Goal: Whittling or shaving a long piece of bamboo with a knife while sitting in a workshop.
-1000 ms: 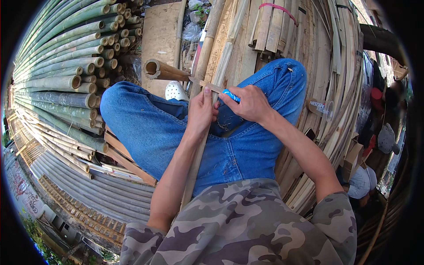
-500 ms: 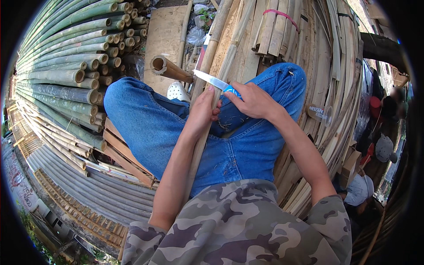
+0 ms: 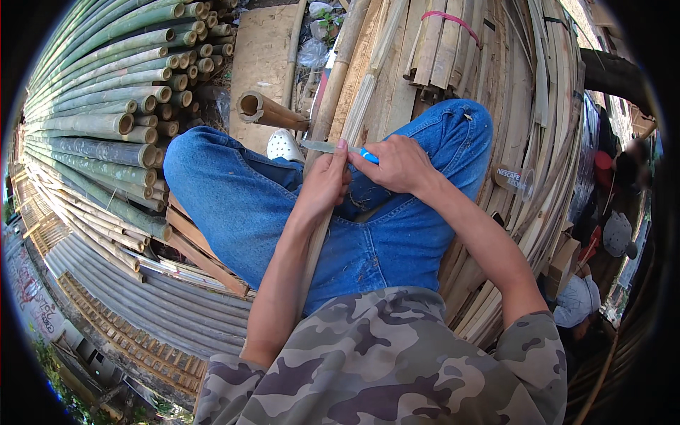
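Observation:
A long bamboo strip runs from under my left forearm, between my legs, up and away to the right. My left hand is wrapped round it, thumb pointing up along its face. In my right hand is a knife with a blue handle, fingers closed on the grip. Its blade lies across the strip just beyond my left thumb, pointing left; the thumb hides part of it. My crossed legs in blue jeans are beneath both hands.
Green bamboo poles are stacked at the left. A cut bamboo tube and a white clog lie past my knee. Split bamboo slats fill the right, with a bundle under a pink tie and a plastic cup.
The knife has turned so its blade lies flatter across the strip, and it has come slightly nearer. My left thumb has moved up and right, next to the blade.

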Tool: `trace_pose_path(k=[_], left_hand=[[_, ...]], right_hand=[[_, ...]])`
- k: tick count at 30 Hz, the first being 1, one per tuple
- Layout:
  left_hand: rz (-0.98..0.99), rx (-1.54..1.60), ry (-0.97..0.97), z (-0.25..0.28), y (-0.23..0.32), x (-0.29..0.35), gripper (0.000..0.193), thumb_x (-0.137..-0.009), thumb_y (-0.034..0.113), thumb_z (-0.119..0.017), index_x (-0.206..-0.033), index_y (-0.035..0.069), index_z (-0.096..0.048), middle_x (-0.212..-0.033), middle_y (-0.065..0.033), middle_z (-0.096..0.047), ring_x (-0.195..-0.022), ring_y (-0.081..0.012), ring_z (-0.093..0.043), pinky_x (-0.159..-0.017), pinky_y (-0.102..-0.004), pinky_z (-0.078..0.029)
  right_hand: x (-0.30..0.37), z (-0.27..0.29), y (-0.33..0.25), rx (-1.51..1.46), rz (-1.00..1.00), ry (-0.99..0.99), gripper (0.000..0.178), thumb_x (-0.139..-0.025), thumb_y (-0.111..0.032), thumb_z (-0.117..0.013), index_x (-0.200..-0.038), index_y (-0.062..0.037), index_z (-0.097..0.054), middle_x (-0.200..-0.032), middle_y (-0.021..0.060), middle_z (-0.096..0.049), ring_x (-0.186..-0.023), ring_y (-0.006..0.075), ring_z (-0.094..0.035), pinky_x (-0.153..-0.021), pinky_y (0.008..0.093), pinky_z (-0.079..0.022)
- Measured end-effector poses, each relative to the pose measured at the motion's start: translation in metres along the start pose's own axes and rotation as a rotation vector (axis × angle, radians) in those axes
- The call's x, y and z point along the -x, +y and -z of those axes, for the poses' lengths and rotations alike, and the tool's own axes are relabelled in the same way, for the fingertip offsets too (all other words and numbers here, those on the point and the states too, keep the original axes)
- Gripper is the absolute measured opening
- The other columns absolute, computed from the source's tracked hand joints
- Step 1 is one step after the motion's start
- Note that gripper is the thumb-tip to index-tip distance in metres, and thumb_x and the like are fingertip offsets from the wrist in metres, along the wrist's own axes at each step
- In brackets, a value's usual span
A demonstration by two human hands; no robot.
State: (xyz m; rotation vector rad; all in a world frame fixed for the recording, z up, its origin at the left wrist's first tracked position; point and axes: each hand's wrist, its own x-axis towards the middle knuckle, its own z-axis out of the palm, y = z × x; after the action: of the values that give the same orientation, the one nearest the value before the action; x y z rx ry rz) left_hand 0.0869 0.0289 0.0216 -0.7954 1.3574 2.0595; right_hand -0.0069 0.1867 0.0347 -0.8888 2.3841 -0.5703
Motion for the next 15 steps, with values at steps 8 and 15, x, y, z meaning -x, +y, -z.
trace_pose_path(k=[8, 15], left_hand=[[-0.16, 0.083, 0.035, -0.002, -0.013, 0.01, 0.047, -0.106, 0.047, -0.034, -0.094, 0.007, -0.055, -0.072, 0.0037, -0.044, -0.054, -0.0029, -0.033, -0.047, -0.0188, -0.028], [-0.091, 0.1, 0.091, -0.005, -0.01, 0.01, 0.047, -0.106, 0.046, -0.037, -0.09, 0.005, -0.056, -0.068, 0.0027, -0.049, -0.052, -0.0032, -0.036, -0.044, -0.0197, -0.03]], right_hand=[[-0.002, 0.002, 0.007, -0.048, 0.045, -0.061, 0.055, -0.092, -0.057, -0.051, -0.076, -0.0096, -0.075, -0.057, 0.0215, -0.061, -0.057, 0.0396, -0.064, -0.059, 0.047, -0.053], [-0.005, -0.007, 0.013, 0.004, 0.071, 0.015, 0.056, -0.092, -0.055, -0.052, -0.071, -0.0076, -0.073, -0.054, 0.0212, -0.059, -0.054, 0.0399, -0.062, -0.055, 0.0482, -0.052]])
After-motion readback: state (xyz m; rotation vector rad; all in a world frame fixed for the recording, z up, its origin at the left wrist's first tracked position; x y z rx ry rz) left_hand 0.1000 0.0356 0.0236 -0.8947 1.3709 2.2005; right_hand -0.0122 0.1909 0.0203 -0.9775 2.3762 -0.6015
